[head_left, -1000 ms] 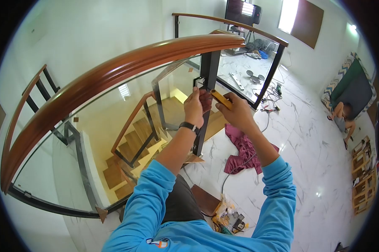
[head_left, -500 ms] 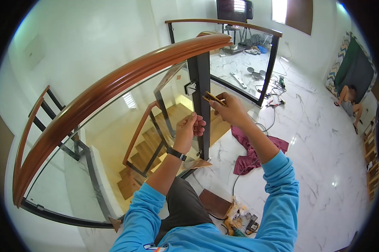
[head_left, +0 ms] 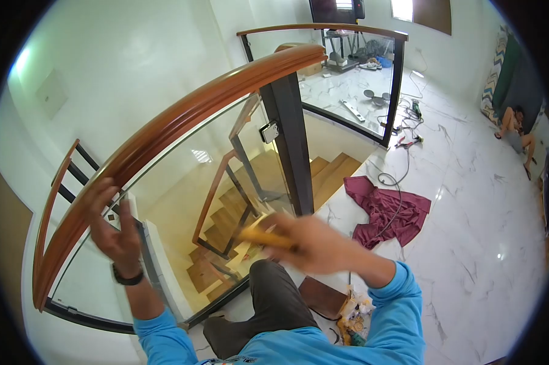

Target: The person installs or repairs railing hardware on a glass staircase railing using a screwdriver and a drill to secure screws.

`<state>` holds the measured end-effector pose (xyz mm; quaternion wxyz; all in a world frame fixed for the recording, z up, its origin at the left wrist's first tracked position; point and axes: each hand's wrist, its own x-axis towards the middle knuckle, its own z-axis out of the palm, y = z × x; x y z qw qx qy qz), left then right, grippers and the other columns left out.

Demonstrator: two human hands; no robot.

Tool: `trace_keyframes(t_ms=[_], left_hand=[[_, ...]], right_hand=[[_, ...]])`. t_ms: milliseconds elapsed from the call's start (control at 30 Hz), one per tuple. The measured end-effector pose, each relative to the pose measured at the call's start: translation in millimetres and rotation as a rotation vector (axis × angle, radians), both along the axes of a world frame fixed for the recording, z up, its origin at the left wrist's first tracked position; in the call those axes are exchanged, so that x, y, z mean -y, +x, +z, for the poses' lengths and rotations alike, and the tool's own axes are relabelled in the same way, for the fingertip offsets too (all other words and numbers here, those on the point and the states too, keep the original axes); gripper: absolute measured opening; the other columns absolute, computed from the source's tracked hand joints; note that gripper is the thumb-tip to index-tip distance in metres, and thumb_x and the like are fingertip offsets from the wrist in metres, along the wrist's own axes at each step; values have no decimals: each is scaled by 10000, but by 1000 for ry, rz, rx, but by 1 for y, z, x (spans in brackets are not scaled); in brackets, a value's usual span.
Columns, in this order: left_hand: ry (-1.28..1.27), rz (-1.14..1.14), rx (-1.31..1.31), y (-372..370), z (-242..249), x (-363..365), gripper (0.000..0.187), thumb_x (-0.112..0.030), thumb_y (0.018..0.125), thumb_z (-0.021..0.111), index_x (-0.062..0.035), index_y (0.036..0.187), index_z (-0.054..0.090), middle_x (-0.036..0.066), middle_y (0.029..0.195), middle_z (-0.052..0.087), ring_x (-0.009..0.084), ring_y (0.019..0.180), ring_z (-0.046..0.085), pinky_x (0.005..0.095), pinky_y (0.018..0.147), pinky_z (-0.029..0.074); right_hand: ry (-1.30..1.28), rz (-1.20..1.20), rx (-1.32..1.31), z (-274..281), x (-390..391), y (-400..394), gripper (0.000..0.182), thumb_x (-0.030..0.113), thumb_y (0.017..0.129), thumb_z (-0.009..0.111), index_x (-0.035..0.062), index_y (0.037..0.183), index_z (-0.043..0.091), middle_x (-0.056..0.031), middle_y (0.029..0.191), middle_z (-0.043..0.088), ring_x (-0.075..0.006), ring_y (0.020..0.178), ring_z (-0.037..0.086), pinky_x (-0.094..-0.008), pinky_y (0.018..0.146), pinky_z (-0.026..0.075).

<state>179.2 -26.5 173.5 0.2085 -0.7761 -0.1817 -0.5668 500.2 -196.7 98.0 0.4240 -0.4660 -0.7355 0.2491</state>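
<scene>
My left hand point(head_left: 115, 234) is open beside the curved wooden handrail point(head_left: 189, 104), with its blurred fingers overlapping the rail's lower side. A dark watch band circles that wrist. My right hand point(head_left: 326, 243) is closed around a slim yellow tool point(head_left: 267, 238), held low in front of the glass panel point(head_left: 171, 182); motion blur hides what kind of tool it is. Above it stands the black metal post point(head_left: 291, 137), bearing a shiny square glass clamp point(head_left: 269, 131) at the panel's edge.
Wooden stairs point(head_left: 223, 198) drop away behind the glass. A maroon cloth point(head_left: 396, 210) and a cable lie on the marble floor point(head_left: 463, 243). Near my knee are a brown board point(head_left: 323, 297) and a plastic bag point(head_left: 355, 316) with tools. At the far right a person point(head_left: 515, 131) sits by the wall.
My left hand has moved left and opened beside the handrail. The right hand has come down from the post with the yellow tool. The view has shifted slightly.
</scene>
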Motion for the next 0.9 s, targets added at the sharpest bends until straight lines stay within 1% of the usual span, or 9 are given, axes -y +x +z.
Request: trace_keyframes(t_ms=[167, 233, 267, 367, 500, 667, 700, 733, 900], left_hand=[[-29, 578, -216, -63, 41, 3, 396, -203, 989, 701, -24, 1333, 624, 174, 1363, 623, 357, 1264, 569, 465, 1071, 450], [-186, 647, -203, -89, 47, 6, 441, -256, 1013, 668, -19, 1380, 600, 186, 1405, 608, 357, 1292, 567, 448, 1097, 430], [-265, 681, -195, -95, 49, 7, 466, -282, 1026, 651, -17, 1403, 588, 192, 1426, 600, 357, 1306, 566, 439, 1110, 419], [-384, 706, -150, -105, 48, 18, 490, -333, 1010, 675, -19, 1381, 611, 206, 1380, 625, 368, 1270, 569, 462, 1084, 430], [-248, 649, -182, -131, 40, -3, 495, -292, 976, 724, 16, 1348, 619, 228, 1300, 658, 371, 1174, 627, 440, 1019, 477], [21, 502, -157, -119, 41, -7, 372, -367, 853, 812, -42, 957, 667, 152, 839, 644, 367, 829, 622, 478, 729, 474], [76, 582, -174, -120, 38, -4, 402, -414, 837, 806, -53, 939, 662, 157, 814, 633, 360, 844, 636, 496, 733, 467], [-19, 605, -172, -129, 36, 1, 539, -452, 847, 788, -32, 1173, 695, 189, 1088, 714, 406, 1001, 667, 508, 885, 522], [-52, 641, -195, -176, 33, 18, 735, -634, 818, 759, -21, 1218, 693, 174, 1125, 719, 362, 1106, 637, 466, 1034, 434]], right_hand=[[0, 599, 17, 49, 18, -61, 381, 251, 932, 689, 44, 1203, 519, -198, 820, 662, -432, 758, 676, -500, 656, 515], [245, 718, -84, 57, 27, -83, 338, 237, 930, 664, 27, 1150, 516, -208, 859, 665, -420, 781, 683, -497, 654, 523], [221, 796, 115, 68, 29, -95, 376, 228, 931, 642, 4, 1205, 515, -189, 905, 674, -401, 843, 697, -486, 660, 537], [714, 633, -82, 75, 49, -98, 351, 335, 1060, 526, 46, 861, 528, -89, 591, 590, -321, 487, 610, -413, 416, 476], [428, 700, 90, 67, 38, -73, 436, 197, 919, 663, -8, 1280, 529, -156, 905, 679, -378, 821, 709, -454, 664, 558], [227, 315, 26, 40, 17, -83, 451, 122, 919, 712, 20, 1335, 571, -142, 961, 732, -245, 866, 732, -299, 720, 578], [109, 272, -4, 30, 8, -92, 435, 121, 932, 708, 19, 1332, 572, -143, 981, 737, -193, 899, 728, -262, 725, 565], [106, 344, -58, 12, -9, -103, 414, 127, 954, 693, 10, 1328, 562, -123, 953, 722, -146, 843, 688, -237, 688, 531], [-283, 410, -269, -60, -41, -154, 344, 151, 1043, 599, -5, 1332, 495, -36, 901, 624, -43, 653, 481, -196, 554, 380]])
